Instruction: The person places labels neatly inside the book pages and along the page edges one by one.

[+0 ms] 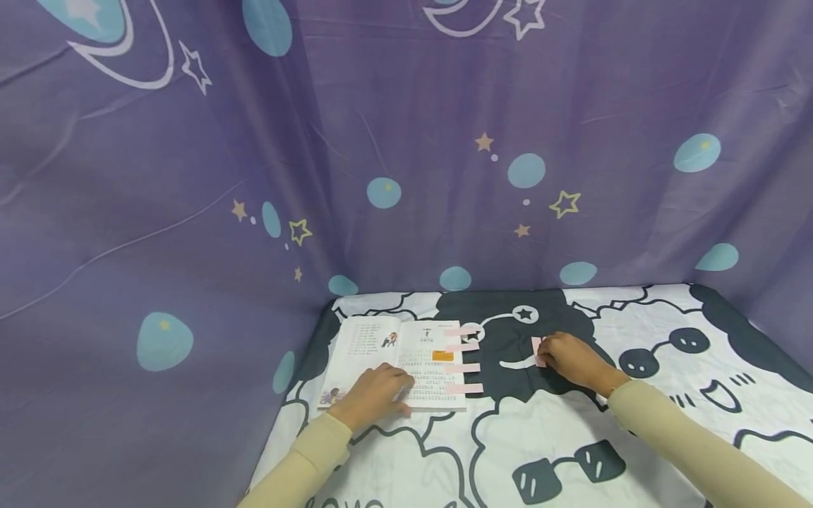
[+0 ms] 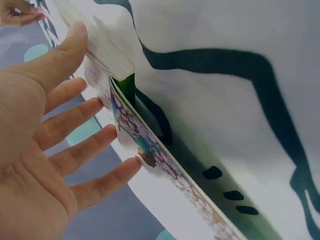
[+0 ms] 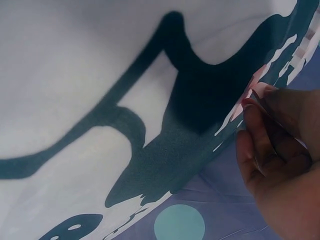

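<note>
An open book [image 1: 365,349] lies on the cloth, with text and small drawings on its pages. Several pink sticky strips [image 1: 464,368] stick out past its right edge. My left hand [image 1: 375,395] rests on the lower part of the book, near the fold; in the left wrist view its fingers [image 2: 75,127] spread out, fairly straight, over the pages. To the right of the book, my right hand [image 1: 574,360] pinches pink sticky notes [image 1: 538,351] between thumb and fingertips. The right wrist view shows the pink paper [image 3: 250,95] at those fingertips, partly hidden by them.
A white cloth [image 1: 565,437] with black cartoon figures covers the surface. Purple curtains [image 1: 413,240] with moons, stars and blue dots hang behind it and at the sides. An orange block [image 1: 442,355] is on the right page.
</note>
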### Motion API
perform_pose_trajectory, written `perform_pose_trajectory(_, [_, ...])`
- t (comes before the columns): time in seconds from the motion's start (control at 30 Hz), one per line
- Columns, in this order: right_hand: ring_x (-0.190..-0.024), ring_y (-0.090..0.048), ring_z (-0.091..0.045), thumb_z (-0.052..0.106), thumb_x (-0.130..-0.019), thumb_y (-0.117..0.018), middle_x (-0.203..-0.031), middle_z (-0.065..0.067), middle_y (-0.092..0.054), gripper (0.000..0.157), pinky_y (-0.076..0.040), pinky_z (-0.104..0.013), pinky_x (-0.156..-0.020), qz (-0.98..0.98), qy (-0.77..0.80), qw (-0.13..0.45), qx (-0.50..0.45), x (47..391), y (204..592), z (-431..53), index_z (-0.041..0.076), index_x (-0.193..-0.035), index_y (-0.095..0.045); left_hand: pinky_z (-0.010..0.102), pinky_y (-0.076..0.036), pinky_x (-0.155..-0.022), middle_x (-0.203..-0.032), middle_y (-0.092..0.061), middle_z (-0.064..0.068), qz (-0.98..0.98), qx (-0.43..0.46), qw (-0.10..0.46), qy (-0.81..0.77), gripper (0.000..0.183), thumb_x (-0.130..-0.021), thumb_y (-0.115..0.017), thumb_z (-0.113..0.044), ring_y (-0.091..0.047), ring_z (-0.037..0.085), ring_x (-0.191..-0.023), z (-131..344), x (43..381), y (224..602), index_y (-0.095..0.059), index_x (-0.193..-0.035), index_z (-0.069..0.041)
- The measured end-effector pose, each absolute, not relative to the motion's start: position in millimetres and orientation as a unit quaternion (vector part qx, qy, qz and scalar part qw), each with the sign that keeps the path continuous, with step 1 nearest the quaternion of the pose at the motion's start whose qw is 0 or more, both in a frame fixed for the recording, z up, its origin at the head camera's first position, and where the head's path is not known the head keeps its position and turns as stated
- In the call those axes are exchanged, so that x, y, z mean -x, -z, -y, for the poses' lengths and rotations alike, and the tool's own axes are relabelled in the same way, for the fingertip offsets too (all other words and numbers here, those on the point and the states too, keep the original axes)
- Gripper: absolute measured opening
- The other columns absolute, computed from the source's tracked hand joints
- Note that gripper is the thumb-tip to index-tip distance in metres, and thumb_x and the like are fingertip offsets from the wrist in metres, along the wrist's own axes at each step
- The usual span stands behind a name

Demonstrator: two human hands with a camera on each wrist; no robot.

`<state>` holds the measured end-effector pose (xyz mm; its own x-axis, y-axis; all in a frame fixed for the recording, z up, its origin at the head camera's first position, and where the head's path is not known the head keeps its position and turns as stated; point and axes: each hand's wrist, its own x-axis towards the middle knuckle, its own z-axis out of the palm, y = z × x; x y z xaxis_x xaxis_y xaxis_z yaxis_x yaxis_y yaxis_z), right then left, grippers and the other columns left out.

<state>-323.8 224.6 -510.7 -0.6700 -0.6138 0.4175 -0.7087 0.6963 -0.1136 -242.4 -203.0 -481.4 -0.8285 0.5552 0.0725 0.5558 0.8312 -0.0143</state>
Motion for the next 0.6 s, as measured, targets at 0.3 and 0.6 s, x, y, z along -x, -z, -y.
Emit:
perform_pose_trajectory(0.3, [-0.075, -0.064, -0.02, -0.01, -0.078, -0.079, -0.079, 0.002, -0.072, 0.017, -0.058, -0.038, -0.067, 0.913, -0.137, 0.174, -0.343, 322, 508, -222, 0.006, -0.083, -0.079, 0.04, -0.051, -0.107, -0.131, -0.068, 0.008, 0.954, 0.295, 0.03, 0.051, 0.052, -0.088, -0.08, -0.04, -0.063, 0.025, -0.122, 211, 236, 475, -0.07, -0.13, -0.01])
perform_pose_trajectory(0.6, [-0.076, -0.062, -0.019, -0.008, -0.079, -0.08, -0.078, 0.004, -0.071, 0.018, -0.058, -0.038, -0.068, 0.917, -0.14, 0.161, -0.337, 322, 506, -220, 0.01, -0.08, -0.078, 0.037, -0.051, -0.107, -0.129, -0.069, 0.004, 0.947, 0.305, 0.045, 0.086, 0.042, -0.091, -0.078, -0.031, -0.064, 0.022, -0.122, 218, 231, 470, -0.07, -0.128, -0.012])
